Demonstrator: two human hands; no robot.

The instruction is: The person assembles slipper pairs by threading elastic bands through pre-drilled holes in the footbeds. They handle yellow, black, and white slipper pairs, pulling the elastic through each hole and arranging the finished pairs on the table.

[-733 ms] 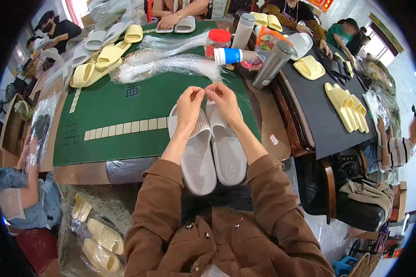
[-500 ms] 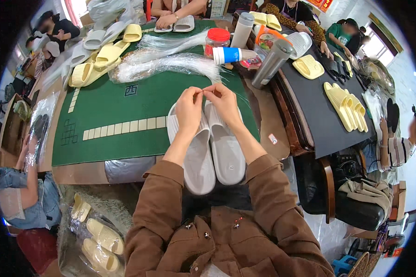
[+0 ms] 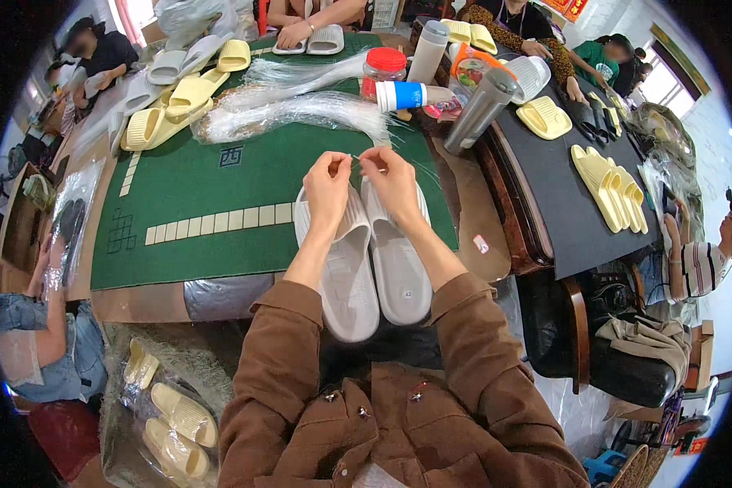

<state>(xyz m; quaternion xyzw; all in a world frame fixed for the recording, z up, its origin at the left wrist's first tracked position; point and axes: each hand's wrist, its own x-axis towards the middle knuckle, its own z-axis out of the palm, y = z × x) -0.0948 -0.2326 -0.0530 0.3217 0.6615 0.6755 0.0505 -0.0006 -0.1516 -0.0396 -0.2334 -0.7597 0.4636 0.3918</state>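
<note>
My left hand (image 3: 327, 191) and my right hand (image 3: 392, 185) are raised over the toe end of a pair of grey slippers (image 3: 402, 286), close together. The fingers of both are pinched, with a thin clear strand (image 3: 355, 157) seeming to run between the fingertips; its ends are too small to make out. The slippers lie side by side with their heels toward me, jutting past the near table edge. Beyond my hands, bundles of clear plastic strands (image 3: 293, 119) are spread on the green mat (image 3: 195, 191).
Cream slippers (image 3: 191, 96) are piled at the mat's far left. A red-lidded jar (image 3: 383, 63), a paper cup (image 3: 400, 97) and a grey flask (image 3: 478, 112) stand at the right. More slippers (image 3: 607, 187) lie on the black table (image 3: 537, 195). Several people work around.
My fingertips have drawn slightly apart, the left hand shifting a little left, and a small gap with the strand now shows between them. The grey slippers stay nearly in place.
</note>
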